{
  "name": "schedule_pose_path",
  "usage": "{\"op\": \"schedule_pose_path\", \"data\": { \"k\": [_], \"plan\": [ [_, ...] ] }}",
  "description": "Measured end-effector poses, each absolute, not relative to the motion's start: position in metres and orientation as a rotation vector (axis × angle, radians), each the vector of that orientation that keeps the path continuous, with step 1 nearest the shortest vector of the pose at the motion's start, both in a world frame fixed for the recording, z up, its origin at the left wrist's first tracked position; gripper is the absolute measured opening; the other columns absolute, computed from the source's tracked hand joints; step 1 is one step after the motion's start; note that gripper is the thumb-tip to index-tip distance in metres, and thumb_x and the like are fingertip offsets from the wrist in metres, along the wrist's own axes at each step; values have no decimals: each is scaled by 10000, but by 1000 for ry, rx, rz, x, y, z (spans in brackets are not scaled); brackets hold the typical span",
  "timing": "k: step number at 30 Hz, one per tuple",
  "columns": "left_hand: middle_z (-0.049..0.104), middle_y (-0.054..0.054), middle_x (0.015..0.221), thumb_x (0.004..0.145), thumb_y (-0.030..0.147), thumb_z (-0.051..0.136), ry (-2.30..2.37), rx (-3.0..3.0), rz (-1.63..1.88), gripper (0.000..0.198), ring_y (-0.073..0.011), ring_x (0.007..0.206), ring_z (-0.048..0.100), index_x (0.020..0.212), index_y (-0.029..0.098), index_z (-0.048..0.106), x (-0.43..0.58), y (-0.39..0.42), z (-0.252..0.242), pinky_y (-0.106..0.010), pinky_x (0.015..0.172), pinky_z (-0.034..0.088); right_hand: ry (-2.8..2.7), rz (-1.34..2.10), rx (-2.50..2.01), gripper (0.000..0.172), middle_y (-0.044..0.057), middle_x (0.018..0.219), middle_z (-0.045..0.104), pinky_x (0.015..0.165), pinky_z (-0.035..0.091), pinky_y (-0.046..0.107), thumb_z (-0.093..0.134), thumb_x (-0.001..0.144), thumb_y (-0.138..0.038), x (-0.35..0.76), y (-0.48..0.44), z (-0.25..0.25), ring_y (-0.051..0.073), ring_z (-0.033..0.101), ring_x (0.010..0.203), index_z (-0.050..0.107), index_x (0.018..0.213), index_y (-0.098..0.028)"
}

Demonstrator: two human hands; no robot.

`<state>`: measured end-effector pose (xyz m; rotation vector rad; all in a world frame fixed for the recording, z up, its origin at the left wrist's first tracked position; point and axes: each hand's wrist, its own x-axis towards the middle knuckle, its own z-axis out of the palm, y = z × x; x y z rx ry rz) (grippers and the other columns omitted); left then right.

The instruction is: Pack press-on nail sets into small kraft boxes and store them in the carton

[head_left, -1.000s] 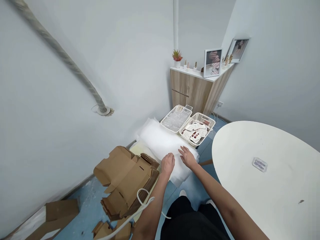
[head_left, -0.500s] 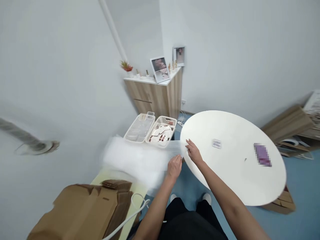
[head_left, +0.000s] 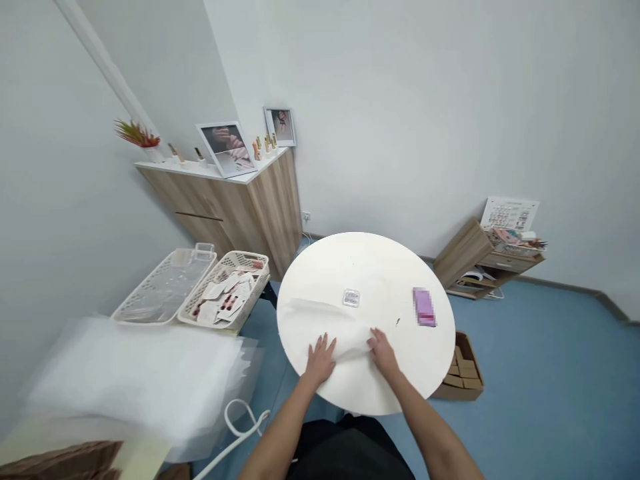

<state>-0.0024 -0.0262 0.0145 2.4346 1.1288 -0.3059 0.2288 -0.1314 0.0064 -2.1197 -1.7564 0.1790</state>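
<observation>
A thin, translucent white sheet (head_left: pixel 327 322) lies on the round white table (head_left: pixel 345 393), slightly curled along its far edge. My left hand (head_left: pixel 321 361) rests on the sheet's near part with fingers spread. At the sheet's right end is my right hand (head_left: pixel 384 353), its fingers bent and pinching the edge. Just beyond the sheet sits a small clear case (head_left: pixel 351 298) with little pieces inside. To the right lie a tiny dark item (head_left: pixel 398 322) and a purple rectangular object (head_left: pixel 424 307), blurred by pixelation.
On the left, a stack of white sheets (head_left: pixel 135 373) lies beside two white baskets; one basket (head_left: pixel 225 290) holds printed cards. A white cable (head_left: pixel 240 433) loops near my left arm. A wooden cabinet (head_left: pixel 270 207) stands behind. A cardboard box (head_left: pixel 460 373) is on the floor at right.
My view and both hands have turned right from the sheet stack to the round table. The sheet has come away from the stack onto the table, and my left hand has spread open.
</observation>
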Motion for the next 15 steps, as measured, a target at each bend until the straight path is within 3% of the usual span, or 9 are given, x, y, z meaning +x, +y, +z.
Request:
{"op": "schedule_pose_path", "data": {
  "k": [4,7,10,15],
  "plan": [
    [308,-52,1565,858,99,359,1066,2684,-150,614,-278,1463,207,1418,336,443,-24,16,9,-614,1158,88,-1925,371,-1988,311,87,1324,596,1019,468,434,471,807,-59,205,-136,-5,246,497,1282,672,979,-223],
    [337,-46,1553,825,62,377,1199,2759,-42,669,-283,1469,182,1422,357,432,-35,49,24,-641,1154,21,-2002,468,-1910,273,93,1301,606,1027,450,389,476,865,-131,184,-123,-1,237,511,1257,673,1037,-210],
    [305,-103,1562,789,46,408,1422,2692,-123,718,-326,1471,149,1461,296,381,-32,56,32,-696,1118,40,-2011,472,-1887,206,101,1266,616,997,443,385,514,888,-232,168,-107,8,251,532,1199,683,1001,-194],
    [164,-147,1595,752,100,464,1392,2575,-261,787,-368,1474,67,1506,240,286,-25,5,12,-722,1089,74,-1813,351,-2036,257,80,1029,667,852,453,367,430,936,-262,178,-70,12,228,568,999,678,910,-200]
  ]
}}
